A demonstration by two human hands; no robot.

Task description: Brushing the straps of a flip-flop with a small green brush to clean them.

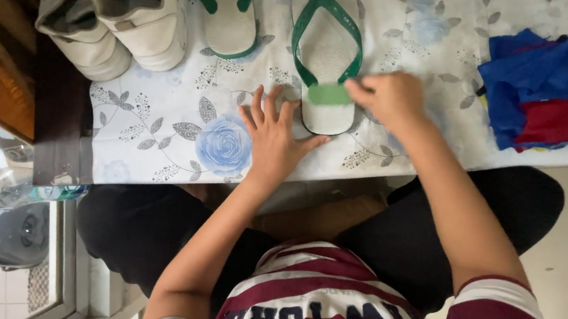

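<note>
Wiping the heel of the flip-flop (325, 61) on the table (164, 143), the right hand (387, 97) pinches a green cloth (330, 93) in its fingers; the left hand (273, 138), fingers spread, steadies the sole's edge.

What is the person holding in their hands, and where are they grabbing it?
The right hand pinches a green cloth at its right edge, on the flip-flop. The left hand holds nothing.
</note>
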